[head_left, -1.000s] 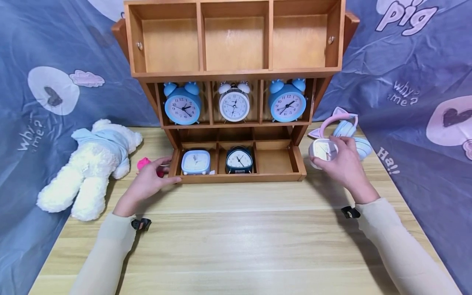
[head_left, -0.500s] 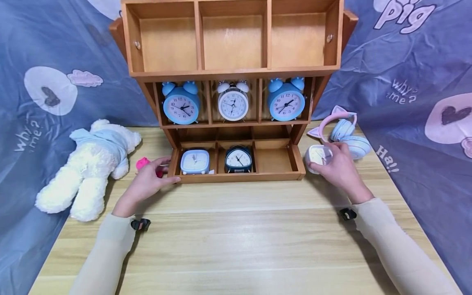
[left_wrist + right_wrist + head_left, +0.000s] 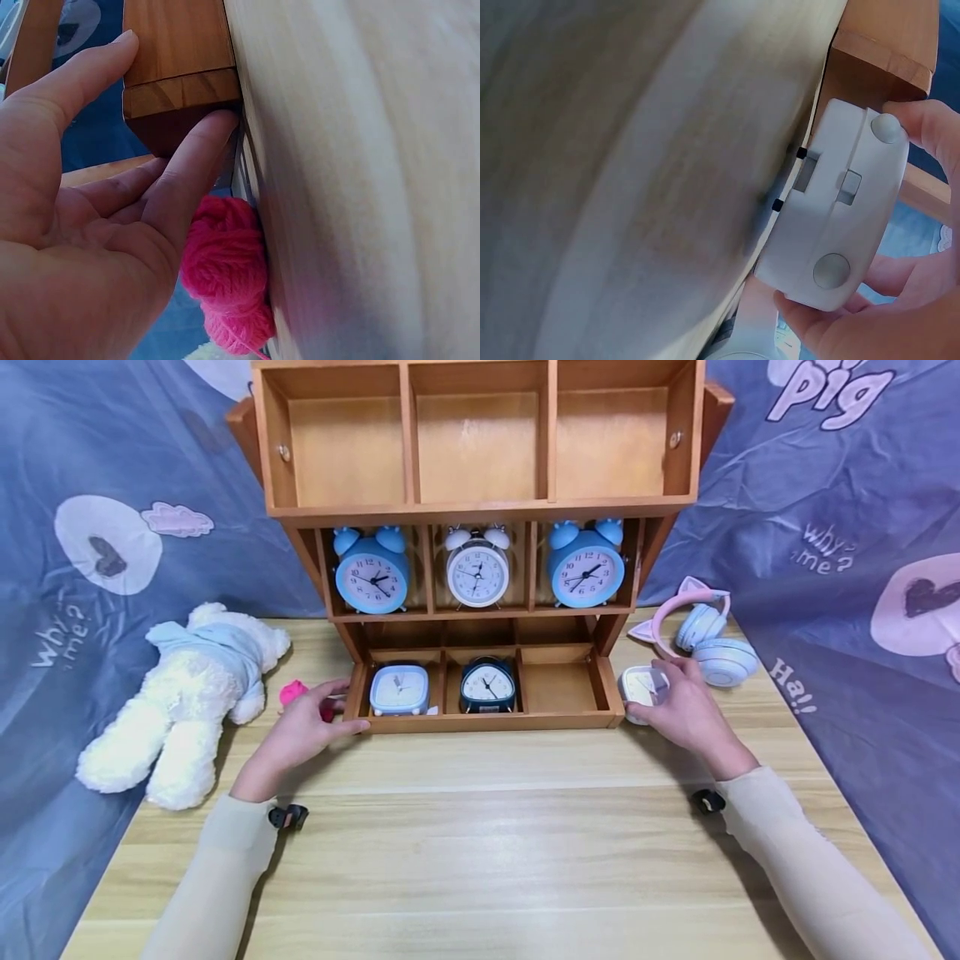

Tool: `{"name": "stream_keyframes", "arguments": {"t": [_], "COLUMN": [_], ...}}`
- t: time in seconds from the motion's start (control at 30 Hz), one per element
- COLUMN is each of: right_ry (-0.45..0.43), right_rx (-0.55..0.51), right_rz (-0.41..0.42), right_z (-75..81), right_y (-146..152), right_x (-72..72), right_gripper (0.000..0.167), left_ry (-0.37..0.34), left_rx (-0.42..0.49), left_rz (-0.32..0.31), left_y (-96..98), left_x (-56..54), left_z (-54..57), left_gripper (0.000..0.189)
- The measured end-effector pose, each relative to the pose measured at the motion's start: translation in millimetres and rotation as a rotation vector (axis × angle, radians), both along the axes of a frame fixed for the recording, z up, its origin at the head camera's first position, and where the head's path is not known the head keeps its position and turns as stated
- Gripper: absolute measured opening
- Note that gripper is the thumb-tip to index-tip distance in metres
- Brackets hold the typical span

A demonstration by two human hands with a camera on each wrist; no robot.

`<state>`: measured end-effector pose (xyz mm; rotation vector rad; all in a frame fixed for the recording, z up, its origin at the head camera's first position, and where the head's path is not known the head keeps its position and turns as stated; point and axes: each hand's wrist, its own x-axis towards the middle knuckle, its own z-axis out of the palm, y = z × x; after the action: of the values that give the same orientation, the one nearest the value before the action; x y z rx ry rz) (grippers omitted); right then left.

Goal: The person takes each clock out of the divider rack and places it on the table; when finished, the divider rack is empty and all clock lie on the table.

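Note:
My right hand [image 3: 686, 710] grips a small white alarm clock [image 3: 645, 686] by its sides, beside the right end of a wooden display shelf [image 3: 480, 512]. In the right wrist view, the clock's underside [image 3: 836, 210] shows round feet and a switch, and it sits close to the tabletop. My left hand [image 3: 300, 727] holds the front left corner of the bottom tray [image 3: 180, 86], thumb on one face and a finger against another. In that tray stand a light blue square clock [image 3: 399, 689] and a dark green rounded-triangle clock [image 3: 487, 685]; its right compartment holds nothing.
Two blue twin-bell clocks [image 3: 372, 581] flank a white one [image 3: 477, 575] on the middle tier. Cat-ear headphones [image 3: 723, 660] lie behind my right hand. Pink yarn [image 3: 225, 262] lies by my left hand, a white plush bear [image 3: 198, 693] farther left.
My right hand has moved the white clock down and slightly left, from beside the headphones to near the shelf's right end. My left hand stays at the tray's corner.

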<state>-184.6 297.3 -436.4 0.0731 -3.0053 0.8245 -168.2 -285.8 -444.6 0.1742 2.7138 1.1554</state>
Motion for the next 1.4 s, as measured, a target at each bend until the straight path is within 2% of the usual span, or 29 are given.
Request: {"name": "stream_keyframes", "arguments": {"t": [0.6, 1.03, 1.2, 1.4], "right_ry": [0.012, -0.030, -0.013, 0.026], "right_rx": [0.010, -0.024, -0.051, -0.053], "right_rz": [0.016, 0.009, -0.003, -0.031], "right_z": [-2.0, 0.3, 2.5, 8.9], "right_y": [2.7, 7.6, 8.4, 7.1], "right_x": [1.2, -0.5, -1.2, 0.2], "right_gripper": [0.096, 0.107, 0.109, 0.103], "left_ry": [0.011, 0.020, 0.018, 0.022], "left_rx": [-0.005, -0.017, -0.017, -0.019], "left_rz": [-0.003, 0.003, 0.002, -0.003], "left_y": [1.5, 1.3, 0.6, 0.1], "left_x": [1.3, 0.1, -0.9, -1.0], "left_z": [-0.5, 0.0, -0.1, -0.6], "left_gripper": [0.093, 0.092, 0.092, 0.092]}}
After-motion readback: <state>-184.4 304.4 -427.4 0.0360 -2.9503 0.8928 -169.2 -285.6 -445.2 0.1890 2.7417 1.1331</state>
